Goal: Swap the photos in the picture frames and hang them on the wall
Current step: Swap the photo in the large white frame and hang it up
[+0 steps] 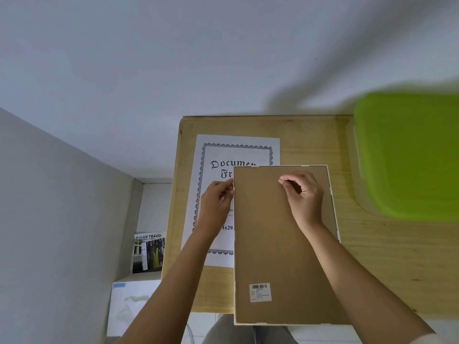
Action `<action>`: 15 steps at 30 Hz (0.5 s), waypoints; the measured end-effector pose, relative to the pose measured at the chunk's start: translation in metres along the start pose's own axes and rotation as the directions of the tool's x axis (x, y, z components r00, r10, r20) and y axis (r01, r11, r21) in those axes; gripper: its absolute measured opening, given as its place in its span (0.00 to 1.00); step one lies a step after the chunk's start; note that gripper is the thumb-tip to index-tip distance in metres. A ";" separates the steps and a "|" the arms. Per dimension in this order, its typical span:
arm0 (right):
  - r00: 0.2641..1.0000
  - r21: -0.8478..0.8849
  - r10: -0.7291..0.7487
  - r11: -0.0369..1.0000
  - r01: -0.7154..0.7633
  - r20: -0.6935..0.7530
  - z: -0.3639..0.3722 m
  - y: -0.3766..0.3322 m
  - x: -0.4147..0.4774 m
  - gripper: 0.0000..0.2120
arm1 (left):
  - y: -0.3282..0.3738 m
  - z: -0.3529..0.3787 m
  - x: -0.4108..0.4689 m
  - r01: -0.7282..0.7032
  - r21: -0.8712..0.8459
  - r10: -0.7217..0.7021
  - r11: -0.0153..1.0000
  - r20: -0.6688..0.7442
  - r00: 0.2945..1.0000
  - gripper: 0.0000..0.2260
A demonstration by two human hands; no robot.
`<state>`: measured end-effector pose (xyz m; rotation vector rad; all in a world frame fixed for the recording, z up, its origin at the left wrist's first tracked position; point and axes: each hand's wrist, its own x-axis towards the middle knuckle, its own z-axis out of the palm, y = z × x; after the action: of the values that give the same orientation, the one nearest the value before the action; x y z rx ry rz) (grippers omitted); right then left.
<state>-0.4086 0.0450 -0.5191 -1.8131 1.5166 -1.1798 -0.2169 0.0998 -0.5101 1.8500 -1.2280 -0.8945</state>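
The frame is lying face down on the table, its brown backing up and its near end hanging over the table's edge, with a barcode sticker sitting low on the board. Further up, the left hand is curling its fingers against the frame's left rim, seemingly pinching it there. The right hand is resting on the upper backing with its fingertips bunched together; whether it is pinching a small tab or merely pressing is not showing. The frame is probably handling as a light, stiff, flat thing, with a front pane likely fragile, so it is best taken by both long rims rather than by the thin board, which is likely flexing and slipping out once its tabs are bent. The frame is overlapping the right side of a printed sheet, limp paper that is best lifted by a corner. Beyond, at the right, a green-lidded box is standing against the wall.
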 end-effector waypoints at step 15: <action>0.999 0.023 0.028 0.999 -0.029 0.027 -0.003 0.000 0.002 0.07 | -0.003 0.000 -0.009 0.083 -0.118 -0.080 0.990 0.029 0.996 0.14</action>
<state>-0.4109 0.0438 -0.5175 -1.7794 1.5030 -1.1510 -0.2184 0.1091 -0.5112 1.8096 -1.0954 -1.0152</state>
